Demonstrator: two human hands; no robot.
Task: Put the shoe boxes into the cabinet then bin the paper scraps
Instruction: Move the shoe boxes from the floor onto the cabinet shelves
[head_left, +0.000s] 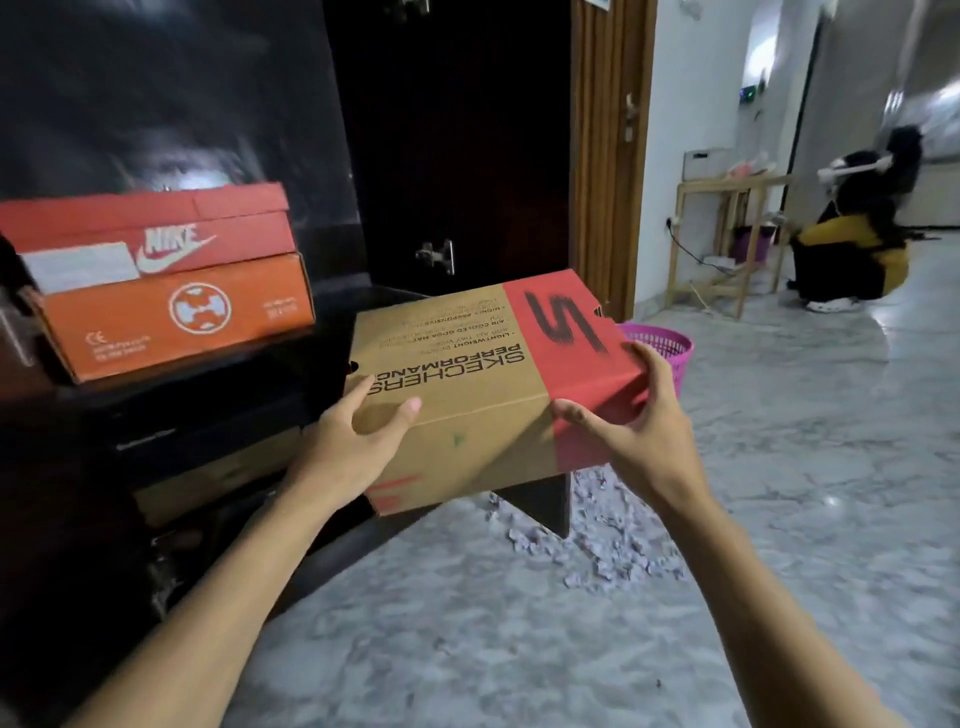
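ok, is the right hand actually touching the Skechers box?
Touching. Head view: the right hand grips the Skechers box at its red end, fingers over the top edge.

Light uneven. Right half bright: pale grey marbled floor (779, 467) carries soft white glare patches, and the white wall (670, 130) behind it is well lit. Left half dim: dark glossy cabinet (441, 130) is near black inside, with a smeared reflection on its left panel. Tan-and-red cardboard shoe box (467, 395) evenly lit, print legible but soft. Stacked orange shoe boxes (171, 312) slightly blurred. Crouching person in black and yellow (857, 244) blurred, no detail. Wide-angle bending: verticals at far right lean and curve.
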